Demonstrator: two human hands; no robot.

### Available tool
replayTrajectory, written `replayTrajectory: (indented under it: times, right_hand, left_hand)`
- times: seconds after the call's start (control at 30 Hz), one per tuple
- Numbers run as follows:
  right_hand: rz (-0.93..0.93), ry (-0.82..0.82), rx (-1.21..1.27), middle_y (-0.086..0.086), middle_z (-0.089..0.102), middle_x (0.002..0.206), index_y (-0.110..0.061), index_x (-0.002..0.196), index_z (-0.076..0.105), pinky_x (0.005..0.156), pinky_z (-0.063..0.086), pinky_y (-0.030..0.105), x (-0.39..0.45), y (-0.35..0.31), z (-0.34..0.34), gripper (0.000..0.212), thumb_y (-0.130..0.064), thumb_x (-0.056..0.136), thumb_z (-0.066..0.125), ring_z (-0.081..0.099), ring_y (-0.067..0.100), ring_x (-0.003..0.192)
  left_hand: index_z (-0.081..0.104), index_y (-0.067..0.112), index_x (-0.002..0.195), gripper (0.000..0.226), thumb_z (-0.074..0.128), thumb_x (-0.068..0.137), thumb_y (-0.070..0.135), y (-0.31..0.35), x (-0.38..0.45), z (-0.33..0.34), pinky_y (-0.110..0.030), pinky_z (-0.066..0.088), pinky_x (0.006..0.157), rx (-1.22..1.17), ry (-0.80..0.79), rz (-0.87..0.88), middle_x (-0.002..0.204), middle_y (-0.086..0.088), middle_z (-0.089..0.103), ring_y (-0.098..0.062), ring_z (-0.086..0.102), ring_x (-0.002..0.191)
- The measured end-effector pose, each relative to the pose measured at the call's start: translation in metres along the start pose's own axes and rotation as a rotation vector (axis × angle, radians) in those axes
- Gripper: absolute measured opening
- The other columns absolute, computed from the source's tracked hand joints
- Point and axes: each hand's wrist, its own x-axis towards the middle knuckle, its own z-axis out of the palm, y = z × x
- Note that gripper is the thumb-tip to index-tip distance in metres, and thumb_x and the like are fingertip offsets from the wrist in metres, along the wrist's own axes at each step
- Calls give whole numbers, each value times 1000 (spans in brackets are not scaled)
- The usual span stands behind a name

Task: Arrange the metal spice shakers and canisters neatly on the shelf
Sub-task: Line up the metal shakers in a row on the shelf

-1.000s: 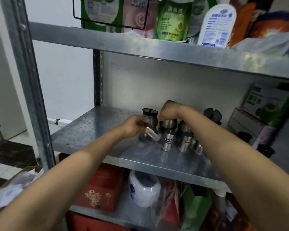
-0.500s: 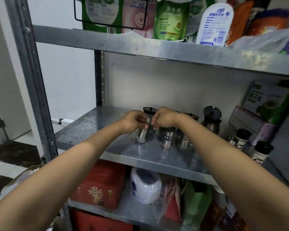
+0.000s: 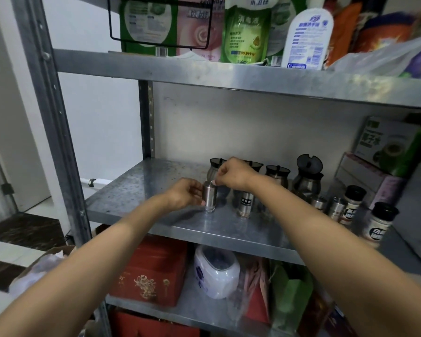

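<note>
Shaker (image 3: 209,199) upright on shelf (image 3: 141,190), left hand (image 3: 185,193) gripping its side, right hand (image 3: 231,173) pinching its top.

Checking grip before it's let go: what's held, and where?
A small cylindrical steel shaker: left hand grips its side, right hand pinches its top.

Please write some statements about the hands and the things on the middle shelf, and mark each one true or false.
1. Both hands hold one metal shaker. True: the left hand grips its side, the right hand pinches its top.
2. The shaker lies on its side. False: it stands upright on the shelf.
3. A labelled shaker stands right of it. True.
4. The black-capped jars stand at the shelf's left end. False: they stand at the right.
</note>
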Motion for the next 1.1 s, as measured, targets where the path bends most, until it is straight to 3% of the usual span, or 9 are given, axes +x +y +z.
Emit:
replayTrajectory:
  times: [0.13,0.27,0.43,0.53,0.63,0.7,0.8,0.97,1.1]
  right_hand:
    - [-27,-4,-99,-12,55,52,-21,54,63,48,34,22,-5,-7,2,35,-45,70,82,52,7,53]
    - [-29,33,-227,-10,48,45,-18,47,51,44,29,24,-8,-9,2,47,-47,70,80,48,9,47]
    - [19,-41,-193,0,64,65,-11,66,69,57,44,25,-7,-4,-8,26,-32,68,84,60,17,64]
    - [22,-122,-153,2,75,91,-12,84,77,77,54,28,-8,-1,-17,19,-22,70,83,67,18,87]
    - [21,-163,-152,6,74,105,-8,96,76,89,54,34,-12,-2,-23,22,-12,74,77,66,20,99]
    - [9,-160,-148,11,73,106,-4,97,76,84,54,31,-14,-2,-23,22,-5,76,71,67,23,97]
    - [-5,-146,-160,13,73,102,-2,94,75,72,52,26,-17,-2,-21,21,0,75,67,63,16,79]
    - [22,-120,-138,1,74,93,-11,85,76,79,54,30,-17,1,-21,16,-17,72,82,66,16,88]
    - [31,-99,-112,-2,74,92,-15,85,77,70,46,24,-17,5,-21,12,-13,75,81,65,13,89]
  left_hand:
    - [59,-8,102,30,70,74,-13,-7,-2,13,-20,54,55,-6,22,-30,83,-13,61,-19,60,68]
    - [57,4,81,27,78,68,-6,-10,7,30,-33,49,63,12,120,-3,72,-8,54,-24,52,71]
    - [59,10,87,39,87,62,17,-13,16,51,-28,46,67,132,209,-5,75,0,57,-15,52,67]
    - [65,7,97,41,86,63,15,-13,17,52,-24,46,71,131,139,15,78,1,61,-13,56,70]
    - [67,7,102,37,81,68,5,-11,13,53,-13,46,66,69,44,47,76,8,64,2,61,62]
    - [67,4,104,33,76,73,-1,-11,11,54,-7,47,64,45,3,72,81,5,67,7,63,61]
    - [67,2,106,32,75,75,1,-11,10,57,-17,48,77,89,16,108,88,-1,68,-6,63,75]
    - [64,4,96,29,79,72,9,-12,16,65,-28,46,74,148,94,93,72,4,56,-11,53,69]
    - [63,4,95,33,81,70,14,-14,21,69,-33,49,75,174,121,76,77,0,58,-14,55,71]
